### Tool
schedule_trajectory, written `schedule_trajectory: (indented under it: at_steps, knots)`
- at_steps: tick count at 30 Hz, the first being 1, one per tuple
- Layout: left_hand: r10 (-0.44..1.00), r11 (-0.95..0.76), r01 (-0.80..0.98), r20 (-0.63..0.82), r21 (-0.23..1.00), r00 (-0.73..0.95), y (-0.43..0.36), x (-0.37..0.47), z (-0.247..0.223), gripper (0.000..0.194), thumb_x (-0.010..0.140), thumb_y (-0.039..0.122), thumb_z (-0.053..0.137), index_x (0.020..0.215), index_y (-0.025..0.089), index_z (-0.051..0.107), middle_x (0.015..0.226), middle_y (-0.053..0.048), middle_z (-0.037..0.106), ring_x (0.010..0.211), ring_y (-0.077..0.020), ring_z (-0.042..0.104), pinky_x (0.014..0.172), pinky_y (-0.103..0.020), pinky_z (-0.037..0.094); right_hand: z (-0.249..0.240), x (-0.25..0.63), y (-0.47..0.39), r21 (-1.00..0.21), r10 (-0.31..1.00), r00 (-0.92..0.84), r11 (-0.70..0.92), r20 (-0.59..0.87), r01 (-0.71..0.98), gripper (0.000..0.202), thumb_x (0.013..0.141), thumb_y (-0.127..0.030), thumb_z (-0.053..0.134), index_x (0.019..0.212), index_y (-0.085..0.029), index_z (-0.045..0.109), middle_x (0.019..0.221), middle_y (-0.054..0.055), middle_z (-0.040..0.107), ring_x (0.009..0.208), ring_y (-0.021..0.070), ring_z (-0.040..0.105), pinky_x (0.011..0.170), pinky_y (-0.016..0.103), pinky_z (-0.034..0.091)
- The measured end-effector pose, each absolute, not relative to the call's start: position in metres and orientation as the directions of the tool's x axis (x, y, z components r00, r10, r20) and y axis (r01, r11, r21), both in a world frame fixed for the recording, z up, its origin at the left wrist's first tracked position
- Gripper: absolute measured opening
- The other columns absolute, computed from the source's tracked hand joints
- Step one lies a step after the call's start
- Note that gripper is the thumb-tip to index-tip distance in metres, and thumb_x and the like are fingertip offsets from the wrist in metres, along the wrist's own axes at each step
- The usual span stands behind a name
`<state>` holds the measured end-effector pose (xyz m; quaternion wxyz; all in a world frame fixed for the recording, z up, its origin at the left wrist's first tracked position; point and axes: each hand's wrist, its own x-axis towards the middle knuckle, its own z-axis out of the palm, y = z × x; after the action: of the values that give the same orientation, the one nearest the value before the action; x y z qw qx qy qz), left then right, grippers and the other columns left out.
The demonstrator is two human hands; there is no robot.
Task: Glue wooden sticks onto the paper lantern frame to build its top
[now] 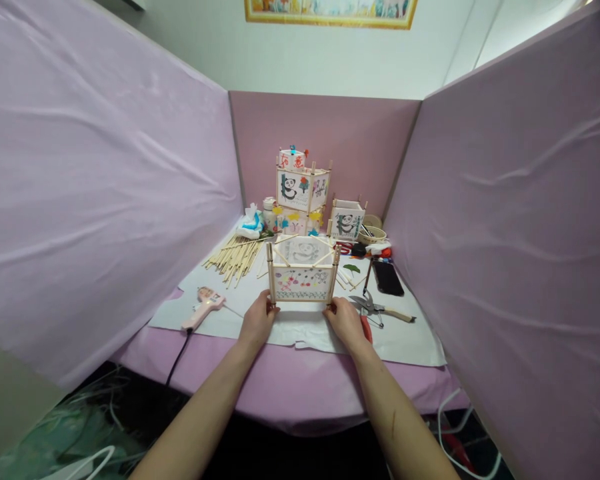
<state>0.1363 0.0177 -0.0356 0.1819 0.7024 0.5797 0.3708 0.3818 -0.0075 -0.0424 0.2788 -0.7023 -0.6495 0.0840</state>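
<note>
Both hands, left hand [260, 319] and right hand [344, 321], pinch the bottom corners of the paper lantern frame [304, 285], near the surface's [220, 337] front. It looks light and easy to break; hold its sticks.

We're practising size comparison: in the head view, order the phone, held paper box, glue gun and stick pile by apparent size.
1. Paper box
2. Stick pile
3. Phone and glue gun: too alike to rank

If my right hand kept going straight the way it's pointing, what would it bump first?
Your right hand would first meet the paper-and-stick box, whose lower right corner its fingers seem to hold. What it would meet after that is hard to judge.
</note>
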Motion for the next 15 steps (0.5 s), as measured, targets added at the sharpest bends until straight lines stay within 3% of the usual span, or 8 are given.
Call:
schedule_trajectory:
  at_steps: [15]
  knots:
    - [0.946,-0.25,0.69,0.322,0.68,0.026,0.0198,0.1343,-0.04,0.041,0.085,0.024,0.06,0.124,0.02,0.052,0.091,-0.003,0.069,0.082,-0.0214,0.065,0.077,-0.034,0.051,-0.0409,0.3816,-0.0095,-0.541,0.961,0.161,-0.014,0.226,0.841,0.006,0.088,-0.021,0.062,0.086,-0.017,0.065,0.092,0.008,0.069,0.088,0.0204,0.061,0.074,0.028,0.038]
